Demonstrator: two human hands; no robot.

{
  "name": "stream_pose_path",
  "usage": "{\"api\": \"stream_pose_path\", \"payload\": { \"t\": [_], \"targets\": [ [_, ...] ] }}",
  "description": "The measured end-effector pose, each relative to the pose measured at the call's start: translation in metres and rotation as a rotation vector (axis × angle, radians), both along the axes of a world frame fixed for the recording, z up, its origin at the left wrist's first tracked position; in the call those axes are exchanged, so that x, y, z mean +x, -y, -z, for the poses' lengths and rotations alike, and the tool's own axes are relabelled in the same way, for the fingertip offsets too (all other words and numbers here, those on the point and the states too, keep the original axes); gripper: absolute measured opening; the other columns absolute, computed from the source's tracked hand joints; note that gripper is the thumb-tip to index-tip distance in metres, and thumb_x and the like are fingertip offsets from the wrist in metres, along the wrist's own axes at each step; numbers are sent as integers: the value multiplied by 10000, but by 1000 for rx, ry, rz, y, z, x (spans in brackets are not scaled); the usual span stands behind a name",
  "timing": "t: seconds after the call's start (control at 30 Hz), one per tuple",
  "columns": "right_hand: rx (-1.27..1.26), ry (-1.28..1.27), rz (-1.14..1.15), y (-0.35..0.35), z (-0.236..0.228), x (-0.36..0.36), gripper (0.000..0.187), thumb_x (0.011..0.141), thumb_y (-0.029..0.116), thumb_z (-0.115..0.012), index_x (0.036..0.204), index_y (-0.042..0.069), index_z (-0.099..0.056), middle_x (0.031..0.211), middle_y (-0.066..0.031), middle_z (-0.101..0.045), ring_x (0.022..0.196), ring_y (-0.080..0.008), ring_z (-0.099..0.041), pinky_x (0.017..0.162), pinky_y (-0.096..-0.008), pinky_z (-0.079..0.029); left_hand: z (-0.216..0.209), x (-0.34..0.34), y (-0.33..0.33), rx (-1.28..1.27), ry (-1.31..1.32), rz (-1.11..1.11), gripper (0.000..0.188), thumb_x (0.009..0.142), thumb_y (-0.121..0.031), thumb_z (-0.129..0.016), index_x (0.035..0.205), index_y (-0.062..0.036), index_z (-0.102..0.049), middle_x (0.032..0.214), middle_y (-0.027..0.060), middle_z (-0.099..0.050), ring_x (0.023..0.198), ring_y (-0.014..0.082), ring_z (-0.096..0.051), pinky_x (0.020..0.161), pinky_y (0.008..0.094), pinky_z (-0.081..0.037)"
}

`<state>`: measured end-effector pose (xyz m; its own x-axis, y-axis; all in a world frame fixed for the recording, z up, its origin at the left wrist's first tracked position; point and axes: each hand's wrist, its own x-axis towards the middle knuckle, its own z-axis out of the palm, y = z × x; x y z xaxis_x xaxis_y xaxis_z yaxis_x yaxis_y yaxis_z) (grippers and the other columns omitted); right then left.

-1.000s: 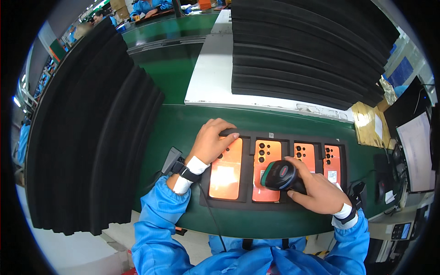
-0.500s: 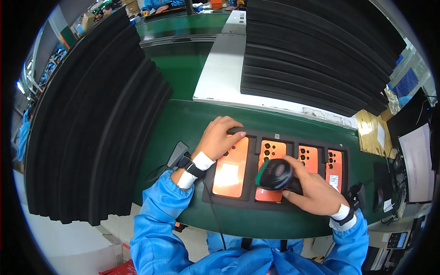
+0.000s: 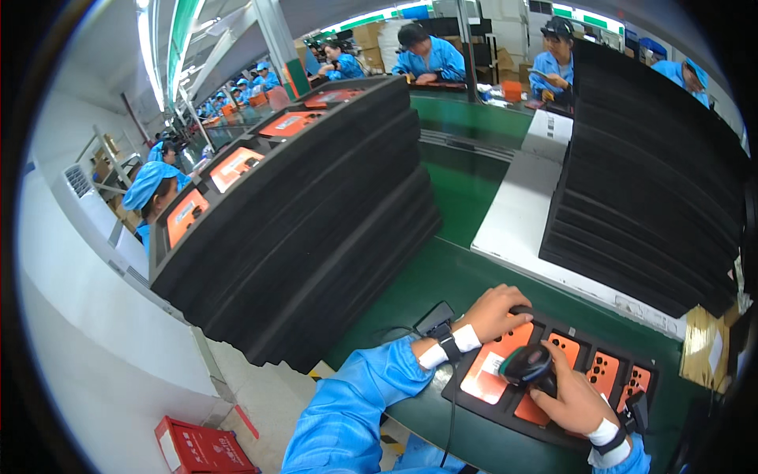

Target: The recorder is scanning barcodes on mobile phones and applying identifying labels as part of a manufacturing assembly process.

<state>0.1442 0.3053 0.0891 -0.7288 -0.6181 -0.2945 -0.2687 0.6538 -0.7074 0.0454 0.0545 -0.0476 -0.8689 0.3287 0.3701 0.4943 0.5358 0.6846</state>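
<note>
My right hand point(image 3: 576, 399) grips a black handheld barcode scanner point(image 3: 527, 363). The scanner's head is over the inner edge of the leftmost orange phone point(image 3: 483, 383), where a pale, label-like patch shows. At the far left corner of the black foam tray point(image 3: 493, 412), my left hand point(image 3: 496, 312) has its fingers curled over the rim. Several orange phones lie in the tray's slots, camera lenses towards the far side. A second phone point(image 3: 530, 410) is partly hidden by the scanner and my right hand; another phone point(image 3: 602, 371) sits further right.
A tall stack of black foam trays point(image 3: 316, 229) rises at left, orange phones in its top tray. Another black stack point(image 3: 639, 189) stands on a white ledge point(image 3: 513, 205) at far right. A cable point(image 3: 453, 419) hangs from my left wrist. Co-workers in blue sit beyond the green bench point(image 3: 395, 296).
My view has swung left and up, so the bench sits lower right and co-workers show. The scanner has moved left, from the second phone to the leftmost one. My left hand stays at the tray corner.
</note>
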Motion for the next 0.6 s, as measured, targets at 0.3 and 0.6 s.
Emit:
{"api": "stream_pose_path", "payload": {
  "t": [0.3, 0.6],
  "targets": [
    [-176, -171, 377, -121, 18, 18, 902, 845, -25, -660, 1650, -28, -253, 1332, -210, -666, 1200, -250, -670, 1065, -361, -507, -8, -2, 6, -28, 30, -5, 280, 962, -274, -771, 1119, -43, -772, 1088, 109, -723, 1079, 334, -639, 979, 437, -510],
    [-219, -468, 939, -323, 114, 17, 817, 889, -146, -550, 1661, -64, -294, 1567, -212, -515, 1438, -278, -525, 1210, -344, -352, -7, -2, 7, -57, 61, -22, 283, 980, -288, -761, 1139, -53, -773, 1116, 102, -726, 1107, 319, -641, 1000, 420, -509]
  ]
}}
